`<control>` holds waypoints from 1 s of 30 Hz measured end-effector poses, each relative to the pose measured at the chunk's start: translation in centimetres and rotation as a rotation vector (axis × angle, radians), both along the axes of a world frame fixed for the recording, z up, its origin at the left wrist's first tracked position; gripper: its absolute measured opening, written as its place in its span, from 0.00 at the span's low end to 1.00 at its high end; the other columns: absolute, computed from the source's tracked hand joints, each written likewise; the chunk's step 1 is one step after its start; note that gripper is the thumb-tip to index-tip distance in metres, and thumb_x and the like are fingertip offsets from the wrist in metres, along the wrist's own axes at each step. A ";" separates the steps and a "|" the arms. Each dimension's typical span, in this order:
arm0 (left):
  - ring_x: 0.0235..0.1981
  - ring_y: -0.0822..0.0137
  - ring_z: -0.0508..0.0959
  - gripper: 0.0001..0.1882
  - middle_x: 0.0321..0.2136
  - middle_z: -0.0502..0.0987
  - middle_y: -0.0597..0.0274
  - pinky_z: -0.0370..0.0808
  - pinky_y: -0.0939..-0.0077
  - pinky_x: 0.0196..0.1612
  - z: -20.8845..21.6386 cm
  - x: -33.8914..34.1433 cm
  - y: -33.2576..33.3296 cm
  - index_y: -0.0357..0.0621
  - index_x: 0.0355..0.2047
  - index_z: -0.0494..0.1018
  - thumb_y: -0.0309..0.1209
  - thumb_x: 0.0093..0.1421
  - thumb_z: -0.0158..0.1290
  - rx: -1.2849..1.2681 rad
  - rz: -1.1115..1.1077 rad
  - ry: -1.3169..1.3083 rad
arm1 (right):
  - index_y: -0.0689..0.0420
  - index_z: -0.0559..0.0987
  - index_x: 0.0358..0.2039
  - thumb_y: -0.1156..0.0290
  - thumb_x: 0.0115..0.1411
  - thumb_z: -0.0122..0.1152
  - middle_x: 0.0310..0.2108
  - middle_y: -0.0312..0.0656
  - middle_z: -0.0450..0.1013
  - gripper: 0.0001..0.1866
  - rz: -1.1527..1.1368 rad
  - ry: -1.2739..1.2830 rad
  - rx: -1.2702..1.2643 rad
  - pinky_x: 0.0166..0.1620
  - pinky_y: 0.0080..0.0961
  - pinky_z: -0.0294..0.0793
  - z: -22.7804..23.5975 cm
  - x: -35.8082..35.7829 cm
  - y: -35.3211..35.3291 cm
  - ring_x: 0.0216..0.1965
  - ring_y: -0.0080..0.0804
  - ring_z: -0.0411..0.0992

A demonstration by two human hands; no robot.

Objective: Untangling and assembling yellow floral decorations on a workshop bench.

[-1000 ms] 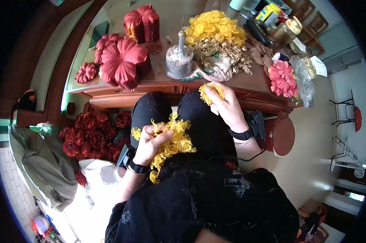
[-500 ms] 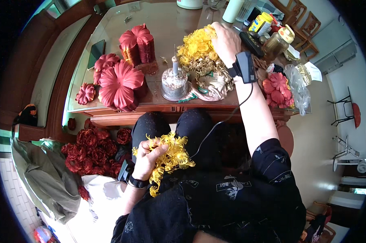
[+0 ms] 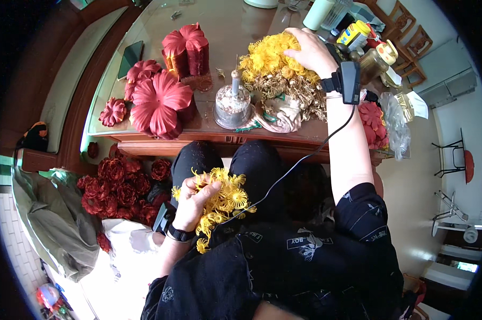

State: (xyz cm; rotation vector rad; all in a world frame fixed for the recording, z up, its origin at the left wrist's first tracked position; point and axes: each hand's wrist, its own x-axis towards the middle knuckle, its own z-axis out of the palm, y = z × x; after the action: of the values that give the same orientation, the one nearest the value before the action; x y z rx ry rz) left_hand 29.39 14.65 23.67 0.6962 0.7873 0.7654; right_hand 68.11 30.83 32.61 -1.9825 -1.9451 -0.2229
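My left hand [image 3: 192,200] is closed on a loose bunch of yellow artificial flowers [image 3: 235,199] over my lap; single blooms hang down past my wrist. On the glass-topped table, my right hand [image 3: 311,52] lies against the right side of a heap of yellow artificial flowers [image 3: 270,56]. Its thumb and fingers are apart, with nothing plainly gripped. Dry brown strands [image 3: 289,96] lie just below that heap, beside a crumpled pale cloth [image 3: 283,118]. Left of them stands a round metal base [image 3: 233,109] with an upright spindle and thin needle.
Stacks of red fabric petals [image 3: 161,101] stand at the table's left, near a dark phone [image 3: 130,60]. More red petals [image 3: 373,125] and a clear plastic bag [image 3: 396,125] sit at the right. Jars and bottles [image 3: 353,36] crowd the back right. Dark red flowers [image 3: 115,186] are piled below.
My right hand has shifted slightly right and down on the yellow heap, its thumb now apart from the fingers. The view has tilted a little. My left hand still holds its bunch.
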 end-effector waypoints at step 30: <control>0.27 0.81 0.75 0.05 0.26 0.77 0.70 0.72 0.85 0.33 -0.7 -1.0 -0.2 0.40 0.31 0.77 0.27 0.61 0.54 0.124 -0.058 0.034 | 0.63 0.75 0.38 0.72 0.66 0.49 0.28 0.37 0.73 0.08 0.251 1.550 -0.205 0.30 0.14 0.72 -7.6 -16.0 -19.4 0.25 0.17 0.70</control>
State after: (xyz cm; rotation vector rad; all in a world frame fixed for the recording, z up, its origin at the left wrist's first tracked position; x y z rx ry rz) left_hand 28.38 14.41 22.93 0.8412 0.7517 0.7563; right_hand 52.08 11.46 24.97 -1.1508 -1.0573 1.2225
